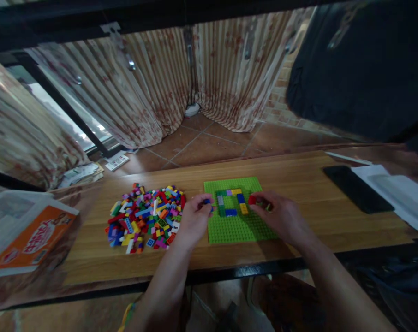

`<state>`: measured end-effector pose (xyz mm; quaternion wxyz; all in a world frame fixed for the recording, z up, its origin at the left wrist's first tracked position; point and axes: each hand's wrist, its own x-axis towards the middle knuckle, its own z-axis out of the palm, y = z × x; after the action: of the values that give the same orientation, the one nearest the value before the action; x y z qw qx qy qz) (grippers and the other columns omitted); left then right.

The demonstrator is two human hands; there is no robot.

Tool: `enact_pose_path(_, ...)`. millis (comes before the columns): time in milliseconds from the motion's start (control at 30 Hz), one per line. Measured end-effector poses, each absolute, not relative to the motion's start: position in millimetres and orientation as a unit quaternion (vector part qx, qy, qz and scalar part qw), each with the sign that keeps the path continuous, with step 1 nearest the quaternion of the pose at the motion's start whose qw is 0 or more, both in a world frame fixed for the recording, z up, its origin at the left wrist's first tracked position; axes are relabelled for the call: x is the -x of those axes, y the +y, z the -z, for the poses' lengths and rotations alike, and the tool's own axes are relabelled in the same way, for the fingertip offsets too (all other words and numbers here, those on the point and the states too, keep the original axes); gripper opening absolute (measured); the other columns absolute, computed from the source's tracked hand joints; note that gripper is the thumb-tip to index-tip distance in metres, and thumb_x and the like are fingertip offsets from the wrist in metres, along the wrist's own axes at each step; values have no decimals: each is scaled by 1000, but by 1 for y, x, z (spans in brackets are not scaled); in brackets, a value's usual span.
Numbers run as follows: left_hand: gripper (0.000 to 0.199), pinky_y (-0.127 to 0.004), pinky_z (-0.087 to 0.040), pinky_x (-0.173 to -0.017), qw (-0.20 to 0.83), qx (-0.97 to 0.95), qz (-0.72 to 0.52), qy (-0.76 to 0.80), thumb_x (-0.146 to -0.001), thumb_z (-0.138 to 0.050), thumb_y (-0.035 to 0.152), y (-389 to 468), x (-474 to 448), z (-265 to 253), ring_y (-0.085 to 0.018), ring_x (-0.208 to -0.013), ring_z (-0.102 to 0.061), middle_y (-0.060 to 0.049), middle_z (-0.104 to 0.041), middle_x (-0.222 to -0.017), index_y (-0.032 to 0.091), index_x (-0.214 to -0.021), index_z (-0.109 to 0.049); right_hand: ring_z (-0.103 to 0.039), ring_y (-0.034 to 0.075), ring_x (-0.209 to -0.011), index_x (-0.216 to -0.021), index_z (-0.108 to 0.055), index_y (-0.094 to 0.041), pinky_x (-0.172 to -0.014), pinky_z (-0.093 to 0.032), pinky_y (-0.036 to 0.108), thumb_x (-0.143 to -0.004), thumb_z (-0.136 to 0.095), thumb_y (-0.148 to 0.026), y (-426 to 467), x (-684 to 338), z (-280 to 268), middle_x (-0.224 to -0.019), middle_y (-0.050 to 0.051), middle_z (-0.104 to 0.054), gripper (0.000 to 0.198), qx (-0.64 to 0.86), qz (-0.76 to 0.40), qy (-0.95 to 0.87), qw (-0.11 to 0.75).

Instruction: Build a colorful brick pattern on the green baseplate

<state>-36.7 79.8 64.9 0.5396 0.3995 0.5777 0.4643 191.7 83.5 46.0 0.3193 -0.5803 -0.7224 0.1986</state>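
A green studded baseplate (223, 233) lies on the wooden table, with a rectangular outline of toy bricks (231, 212) on it in green, grey, purple, yellow and blue. The outline has a gap along its lower right side. Over the plate's left edge, my left hand (196, 214) pinches a blue toy brick (207, 201). At the plate's right side, the fingers of my right hand (276, 211) are closed on a red toy brick (252, 199). Something yellow-green shows beneath those right fingers, too small to make out.
Left of the plate a heap of loose bricks (145, 216) in many colours spreads over the table (299, 180). A clear plastic box (32, 230) with an orange label stands at the far left. On the right lie a black phone-like slab (357, 189) and white papers (399, 193).
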Motion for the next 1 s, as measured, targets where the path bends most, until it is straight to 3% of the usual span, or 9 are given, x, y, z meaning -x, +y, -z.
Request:
enact_pose_path(100,25,-25,-51,-69,473,-472,-455,589,-77,-54,10,81,39,-60,-14,-77,-67,-3,-72,-91,17,-96,-69,-63,17,-75,-101,-67,-22,-70,-51,32,-86,-62,-32,79,-167,-46,-93,3,-68,18,534,-206,-749,333)
enact_pose_path(267,24,-27,-50,-83,333,-561,-448,611,-83,-52,9,80,52,-64,-16,-89,-67,-3,-74,-95,19,-94,-71,-64,19,-90,-104,-65,-23,-81,-50,33,-89,-58,-25,66,-114,-44,-101,4,-68,17,471,-220,-809,274)
enact_pose_path(500,19,-30,-50,-84,271,-603,-340,669,-88,-53,14,72,86,-75,-19,-90,-68,-5,-75,-96,19,-93,-71,-59,17,-79,-84,-60,-20,-70,-45,29,-89,-57,-22,62,-64,-39,-85,3,-62,6,429,-206,-859,192)
enact_pose_path(600,21,-30,-50,-84,256,-618,-302,679,-87,-52,13,67,102,-75,-19,-90,-69,-4,-75,-95,21,-93,-71,-59,17,-82,-90,-62,-20,-73,-45,28,-86,-60,-19,64,-54,-37,-89,3,-63,4,428,-210,-862,172)
enact_pose_path(700,22,-31,-50,-84,251,-617,-285,689,-85,-54,12,63,117,-75,-21,-90,-69,-5,-76,-94,22,-94,-71,-60,19,-87,-101,-65,-21,-77,-46,31,-83,-64,-18,66,-49,-36,-93,4,-65,18,428,-214,-863,165)
enact_pose_path(833,21,-34,-50,-85,247,-605,-306,692,-85,-55,14,59,133,-75,-23,-91,-70,-7,-76,-96,22,-95,-72,-60,23,-96,-110,-65,-22,-83,-48,36,-82,-68,-26,65,-44,-37,-100,6,-65,28,428,-197,-858,205)
enact_pose_path(1000,19,-32,-51,-84,257,-579,-381,674,-83,-56,13,61,152,-72,-22,-90,-69,-6,-76,-93,20,-91,-73,-59,24,-101,-108,-68,-24,-89,-49,39,-87,-63,-30,56,-25,-36,-107,8,-64,23,379,-182,-852,313)
